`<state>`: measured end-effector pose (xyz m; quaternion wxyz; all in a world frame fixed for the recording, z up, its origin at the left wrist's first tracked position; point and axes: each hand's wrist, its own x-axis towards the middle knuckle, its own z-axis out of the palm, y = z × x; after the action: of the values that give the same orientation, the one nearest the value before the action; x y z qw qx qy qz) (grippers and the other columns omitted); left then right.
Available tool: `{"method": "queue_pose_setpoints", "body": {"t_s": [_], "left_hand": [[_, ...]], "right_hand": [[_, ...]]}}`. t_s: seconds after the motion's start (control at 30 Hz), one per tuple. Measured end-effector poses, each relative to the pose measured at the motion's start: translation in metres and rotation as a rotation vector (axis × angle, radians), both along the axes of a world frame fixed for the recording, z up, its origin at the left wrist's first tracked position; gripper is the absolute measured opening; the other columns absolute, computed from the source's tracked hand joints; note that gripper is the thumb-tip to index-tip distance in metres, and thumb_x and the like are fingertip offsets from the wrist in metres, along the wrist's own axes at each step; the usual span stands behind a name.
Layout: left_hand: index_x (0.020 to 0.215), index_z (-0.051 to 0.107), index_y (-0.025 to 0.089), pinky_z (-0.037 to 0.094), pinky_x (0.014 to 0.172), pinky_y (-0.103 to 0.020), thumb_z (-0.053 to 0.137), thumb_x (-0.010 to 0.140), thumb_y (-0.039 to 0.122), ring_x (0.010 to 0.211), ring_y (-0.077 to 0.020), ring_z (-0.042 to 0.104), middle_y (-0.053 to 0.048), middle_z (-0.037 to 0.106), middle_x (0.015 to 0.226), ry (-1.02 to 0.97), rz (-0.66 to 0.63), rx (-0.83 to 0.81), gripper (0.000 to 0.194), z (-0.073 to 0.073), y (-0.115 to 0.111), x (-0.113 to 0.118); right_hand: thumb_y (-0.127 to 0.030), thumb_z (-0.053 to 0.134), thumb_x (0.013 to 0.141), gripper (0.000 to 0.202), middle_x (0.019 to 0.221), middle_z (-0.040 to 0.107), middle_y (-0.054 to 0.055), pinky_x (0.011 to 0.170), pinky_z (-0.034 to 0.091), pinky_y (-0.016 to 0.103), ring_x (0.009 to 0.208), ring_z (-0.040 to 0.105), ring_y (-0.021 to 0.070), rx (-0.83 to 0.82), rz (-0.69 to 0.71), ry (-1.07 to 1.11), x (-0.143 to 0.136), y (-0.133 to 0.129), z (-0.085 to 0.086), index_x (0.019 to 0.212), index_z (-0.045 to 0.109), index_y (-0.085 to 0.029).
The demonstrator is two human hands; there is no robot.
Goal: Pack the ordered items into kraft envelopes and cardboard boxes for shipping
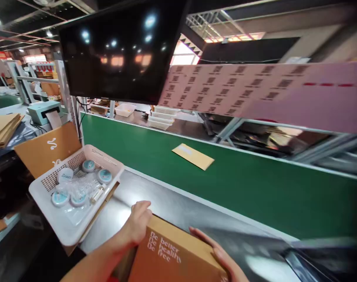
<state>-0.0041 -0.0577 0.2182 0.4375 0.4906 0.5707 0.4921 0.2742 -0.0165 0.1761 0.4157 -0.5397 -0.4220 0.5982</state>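
Observation:
A brown cardboard box [166, 250] with white printed lettering stands on the metal worktop close to me, its lower part cut off by the frame's bottom edge. At its left upper corner, my left hand [139, 222] grips the box with curled fingers. My right hand [219, 252] lies along the opposite side, fingers pressed against the cardboard. To the left, a white plastic basket [108, 158] holds several round tubs [60, 198] with pale blue and white lids, clear plastic wrap [81, 184] and a small clear bottle [98, 194].
Behind the metal worktop [114, 215] runs a green conveyor belt [255, 192] carrying a yellow padded envelope [193, 156]. A dark monitor [119, 55] hangs above. At left are a label printer [45, 111], an upright cardboard flap [49, 149] and stacked brown mailers [4, 127].

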Motion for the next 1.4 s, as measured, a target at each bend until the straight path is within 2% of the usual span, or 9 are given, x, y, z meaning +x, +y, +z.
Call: {"method": "queue_pose_setpoints", "body": {"t_s": [0.13,0.37,0.47,0.67,0.83,0.97,1.07,1.17,1.4], "left_hand": [[0.151,0.061,0.012,0.027,0.135,-0.051,0.045,0.099,0.046,0.158,-0.0317,0.040,-0.018,0.050,0.166,0.101,-0.206,0.134,0.064,0.001,0.010,-0.002],[0.152,0.062,0.037,0.020,0.135,-0.056,0.046,0.105,0.053,0.165,-0.0306,0.023,0.000,0.034,0.176,0.304,-0.373,0.153,0.053,-0.132,-0.026,-0.032],[0.152,0.058,0.048,0.026,0.133,-0.051,0.049,0.103,0.054,0.163,-0.0302,0.027,0.011,0.023,0.178,0.354,-0.349,0.092,0.050,-0.157,-0.051,-0.051],[0.151,0.062,0.037,0.032,0.131,-0.049,0.048,0.102,0.057,0.160,-0.0312,0.037,0.001,0.035,0.175,0.424,-0.435,0.094,0.055,-0.131,-0.027,-0.025],[0.154,0.060,0.026,0.036,0.130,-0.045,0.043,0.106,0.052,0.158,-0.0301,0.042,-0.006,0.034,0.175,0.410,-0.566,0.118,0.057,-0.112,-0.008,0.011],[0.158,0.056,0.028,0.033,0.132,-0.044,0.039,0.108,0.049,0.159,-0.0276,0.040,-0.004,0.037,0.175,0.403,-0.657,0.098,0.057,-0.099,-0.011,0.015],[0.158,0.055,0.029,0.034,0.132,-0.045,0.039,0.108,0.042,0.158,-0.0261,0.042,-0.003,0.042,0.172,0.409,-0.681,0.096,0.054,-0.093,-0.013,0.012],[0.159,0.053,0.028,0.033,0.133,-0.043,0.038,0.109,0.037,0.160,-0.0254,0.039,-0.003,0.039,0.174,0.420,-0.681,0.099,0.053,-0.094,-0.015,0.011],[0.160,0.052,0.021,0.038,0.131,-0.042,0.038,0.111,0.041,0.160,-0.0267,0.039,-0.007,0.036,0.175,0.446,-0.687,0.142,0.055,-0.117,-0.012,0.010]], "right_hand": [[-0.062,0.061,0.082,0.062,0.135,0.076,0.017,0.107,0.059,0.050,0.127,0.070,0.0411,0.378,-0.059,-0.100,0.001,-0.010,-0.007,0.122,0.081,-0.019],[-0.040,0.049,0.100,0.051,0.153,0.066,0.006,0.122,0.048,0.057,0.150,0.052,0.0335,0.799,0.025,-0.466,-0.003,-0.100,-0.110,0.148,0.065,-0.033],[-0.037,0.051,0.100,0.055,0.155,0.064,0.002,0.122,0.048,0.059,0.150,0.053,0.0336,0.761,0.061,-0.514,0.008,-0.128,-0.130,0.154,0.057,-0.040],[-0.027,0.062,0.082,0.038,0.133,0.073,0.023,0.119,0.045,0.058,0.140,0.058,0.0414,0.138,-0.568,-0.872,0.114,-0.087,-0.125,0.114,0.077,-0.013],[-0.008,0.066,0.055,0.017,0.062,0.065,0.013,0.082,0.054,0.049,0.089,0.075,0.0432,-0.224,-0.405,-0.939,0.161,-0.072,-0.123,0.051,0.056,-0.022],[-0.015,0.064,0.055,0.011,0.054,0.059,0.007,0.073,0.055,0.048,0.073,0.073,0.0390,-0.230,-0.272,-0.941,0.160,-0.065,-0.101,0.054,0.057,-0.023],[-0.022,0.060,0.060,0.047,0.093,0.077,0.009,0.089,0.059,0.044,0.098,0.076,0.0334,-0.050,-0.227,-0.849,0.147,-0.065,-0.065,0.104,0.075,-0.019],[-0.022,0.056,0.070,0.084,0.138,0.068,0.010,0.112,0.053,0.041,0.128,0.067,0.0284,0.361,-0.139,-0.721,0.120,-0.081,-0.027,0.154,0.054,-0.024],[-0.005,0.051,0.080,0.081,0.133,0.062,0.012,0.091,0.063,0.040,0.112,0.068,0.0259,1.062,0.354,-1.044,0.051,-0.109,-0.016,0.156,0.054,-0.031]]}}
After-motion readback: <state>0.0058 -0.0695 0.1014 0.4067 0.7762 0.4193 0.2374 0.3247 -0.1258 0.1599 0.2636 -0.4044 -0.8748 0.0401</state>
